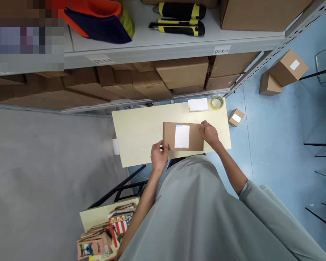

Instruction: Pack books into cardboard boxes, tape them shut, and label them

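A flat brown cardboard box (168, 135) with a white label (182, 136) on its top face lies at the near side of the cream table (141, 134). My left hand (159, 156) grips its left end, with the thumb on top near the front corner. At the opposite end, my right hand (209, 133) has its fingers closed on the upper right corner. Whether the box rests fully on the table or is slightly raised, I cannot tell.
Behind the box lie a white stack of labels (197, 104) and a tape roll (216, 103). A shelf (163, 50) with utility knives (179, 27) and cartons (182, 74) stands beyond. Labelled boxes (236, 117) sit on the floor at right; magazines (121, 228) lie at lower left.
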A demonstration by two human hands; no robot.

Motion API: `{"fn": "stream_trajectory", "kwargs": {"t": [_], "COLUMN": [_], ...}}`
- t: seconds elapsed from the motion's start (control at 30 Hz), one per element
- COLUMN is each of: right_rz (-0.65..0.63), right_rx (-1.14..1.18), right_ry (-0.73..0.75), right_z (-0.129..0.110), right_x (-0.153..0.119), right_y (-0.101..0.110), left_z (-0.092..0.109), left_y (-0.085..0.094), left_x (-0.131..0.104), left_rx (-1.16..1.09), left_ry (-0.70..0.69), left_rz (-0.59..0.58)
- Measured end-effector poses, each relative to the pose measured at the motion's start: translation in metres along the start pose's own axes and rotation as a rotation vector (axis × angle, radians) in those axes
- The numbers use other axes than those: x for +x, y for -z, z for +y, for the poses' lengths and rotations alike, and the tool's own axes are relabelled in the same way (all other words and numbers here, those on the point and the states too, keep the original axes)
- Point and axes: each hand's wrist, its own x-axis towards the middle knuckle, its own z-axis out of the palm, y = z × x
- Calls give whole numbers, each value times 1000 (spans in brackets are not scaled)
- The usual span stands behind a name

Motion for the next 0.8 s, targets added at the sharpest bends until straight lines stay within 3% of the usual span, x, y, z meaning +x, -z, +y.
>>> {"fn": "stream_trajectory", "kwargs": {"t": [0.17, 0.4, 0.47, 0.6, 0.7, 0.8], "right_rz": [-2, -47, -58, 39, 110, 92], "right_rx": [29, 10, 4, -26, -68, -119], "right_ry": [0, 4, -16, -1, 108, 194], "right_z": [3, -4, -4, 3, 12, 18], "right_x": [0, 9, 11, 26, 57, 100], "right_y": [6, 5, 4, 11, 23, 32], "left_z": [7, 2, 7, 42, 85, 128], "left_y": [9, 0, 0, 0, -14, -50], "left_x": [18, 22, 24, 51, 95, 148], "left_rx": [71, 112, 131, 96, 60, 40], "left_ry": [-4, 74, 59, -187, -403, -540], "left_rz": [-22, -120, -81, 51, -36, -190]}}
